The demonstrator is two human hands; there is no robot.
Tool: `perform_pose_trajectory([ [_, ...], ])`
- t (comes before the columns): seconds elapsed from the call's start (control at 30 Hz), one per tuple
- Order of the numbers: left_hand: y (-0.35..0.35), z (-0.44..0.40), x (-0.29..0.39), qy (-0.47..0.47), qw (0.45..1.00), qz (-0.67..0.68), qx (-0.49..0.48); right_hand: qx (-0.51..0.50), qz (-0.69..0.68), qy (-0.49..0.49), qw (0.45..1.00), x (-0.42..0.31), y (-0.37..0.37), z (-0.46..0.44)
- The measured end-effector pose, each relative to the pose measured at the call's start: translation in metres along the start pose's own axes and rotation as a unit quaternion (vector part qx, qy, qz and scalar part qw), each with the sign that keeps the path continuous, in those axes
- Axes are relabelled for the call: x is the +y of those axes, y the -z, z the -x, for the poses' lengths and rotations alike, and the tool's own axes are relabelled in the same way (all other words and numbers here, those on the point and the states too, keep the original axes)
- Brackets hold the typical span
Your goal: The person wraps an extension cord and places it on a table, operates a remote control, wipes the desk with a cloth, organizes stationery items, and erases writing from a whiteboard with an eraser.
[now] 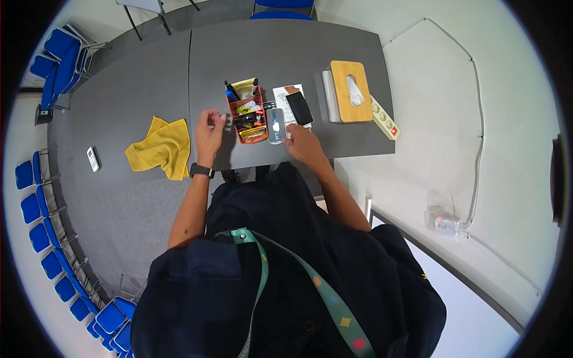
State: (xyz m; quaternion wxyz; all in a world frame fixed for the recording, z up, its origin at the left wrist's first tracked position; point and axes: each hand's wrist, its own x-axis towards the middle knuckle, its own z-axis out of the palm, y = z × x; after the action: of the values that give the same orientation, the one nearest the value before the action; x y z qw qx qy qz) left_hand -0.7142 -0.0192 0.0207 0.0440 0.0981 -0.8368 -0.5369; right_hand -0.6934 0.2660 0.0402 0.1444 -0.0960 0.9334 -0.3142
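Note:
My left hand (210,130), with a dark watch on its wrist, is raised just left of the red organizer box (253,141). Its fingers are pinched around a small greyish piece that is too small to name. Pens, markers and other small stationery fill the box's compartments. Against the box's right side is a smartphone (276,124) with a pale, reflective screen. My right hand (303,145) has its fingers curled at the phone's lower right edge, and they appear to grip it. A black phone (299,108) lies on a printed white box or sheet (280,94) beyond that hand.
A yellow cloth (160,149) lies crumpled on the grey table (268,51), left of my left hand. Farther left is a white remote (93,159). A wooden-topped tissue box (342,74) and a power strip (384,119) stand at the right, near the wall.

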Motion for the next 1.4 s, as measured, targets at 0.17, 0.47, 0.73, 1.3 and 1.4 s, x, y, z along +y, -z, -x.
perform_pose_trajectory([
  [0.17, -0.016, 0.003, -0.025, 0.058, 0.992, 0.084, -0.077, 0.002, 0.009, -0.035, 0.999, 0.012, -0.005, 0.008],
  [0.47, -0.025, -0.008, -0.01, 0.041, 0.99, -0.04, -0.127, 0.02, 0.001, -0.073, 0.997, 0.029, -0.007, 0.02],
  [0.73, -0.028, 0.004, -0.004, 0.094, 0.988, 0.02, -0.124, 0.208, -0.117, -0.089, 0.967, 0.098, -0.016, -0.009],
  [1.3, -0.02, 0.0, -0.015, -0.05, 0.983, -0.162, -0.064, 0.119, -0.132, -0.148, 0.973, 0.081, -0.008, -0.003],
  [1.4, 0.008, -0.019, -0.015, -0.051, 0.968, -0.239, -0.058, 0.139, -0.065, -0.112, 0.982, 0.085, -0.006, 0.008],
])
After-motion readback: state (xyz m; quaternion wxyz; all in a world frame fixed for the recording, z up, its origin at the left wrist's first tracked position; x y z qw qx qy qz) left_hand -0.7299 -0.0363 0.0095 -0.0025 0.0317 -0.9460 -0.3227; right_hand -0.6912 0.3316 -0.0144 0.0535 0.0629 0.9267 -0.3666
